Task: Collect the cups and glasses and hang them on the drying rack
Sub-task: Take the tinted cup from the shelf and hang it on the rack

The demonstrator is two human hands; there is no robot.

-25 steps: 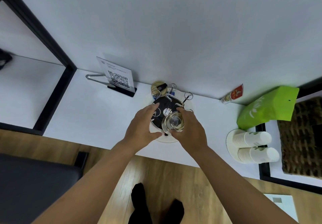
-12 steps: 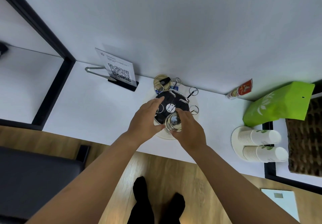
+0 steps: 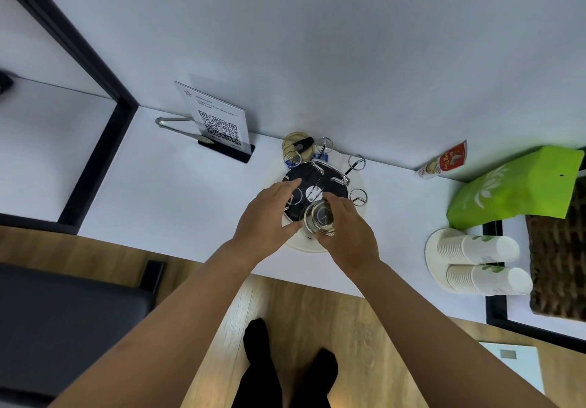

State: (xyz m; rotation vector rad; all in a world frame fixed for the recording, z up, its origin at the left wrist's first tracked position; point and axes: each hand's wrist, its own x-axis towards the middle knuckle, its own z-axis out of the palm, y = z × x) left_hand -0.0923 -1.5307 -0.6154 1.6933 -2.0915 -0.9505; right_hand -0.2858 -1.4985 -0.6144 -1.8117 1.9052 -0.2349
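Glass (image 3: 319, 219): clear, turned mouth-down as far as I can tell, held over the near edge of the drying rack (image 3: 317, 185), which stands on a white plate on the table (image 3: 158, 192).

Head view, the only one:
- Right hand (image 3: 348, 233): fingers curled round the glass.
- Left hand (image 3: 269, 214): fingers relaxed, resting on the rack's black top, gripping nothing.
- Risk, as I judge it: the hands hide the near prong, so the glass may miss it, slip and strike the plate; pressing down off-centre could tip the rack.
- Also present: paper cups (image 3: 482, 261), well apart to the right.
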